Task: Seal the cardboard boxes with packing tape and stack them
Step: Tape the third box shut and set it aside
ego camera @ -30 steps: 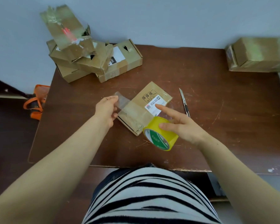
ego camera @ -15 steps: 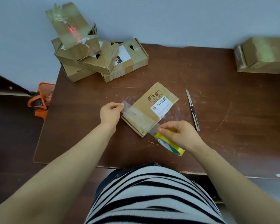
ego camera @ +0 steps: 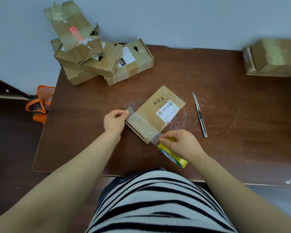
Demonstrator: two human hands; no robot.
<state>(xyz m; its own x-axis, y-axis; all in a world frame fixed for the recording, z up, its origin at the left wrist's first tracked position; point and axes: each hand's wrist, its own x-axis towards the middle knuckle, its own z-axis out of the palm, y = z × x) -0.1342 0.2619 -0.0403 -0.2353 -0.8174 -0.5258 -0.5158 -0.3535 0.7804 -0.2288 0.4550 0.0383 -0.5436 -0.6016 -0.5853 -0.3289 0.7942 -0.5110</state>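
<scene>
A flat cardboard box with a white label lies in the middle of the brown table. A strip of clear tape runs across its near end. My left hand pinches the free end of the tape at the box's left edge. My right hand grips the yellow tape roll just off the box's near corner, with the tape still joined to the roll.
A utility knife lies right of the box. Several cardboard boxes are piled at the table's back left. A taped box sits at the back right. An orange bag is on the floor to the left.
My right hand drew the roll across the box towards me and lowered it, laying the tape over the box's near end. My left hand brought the tape's free end down to the box's left edge.
</scene>
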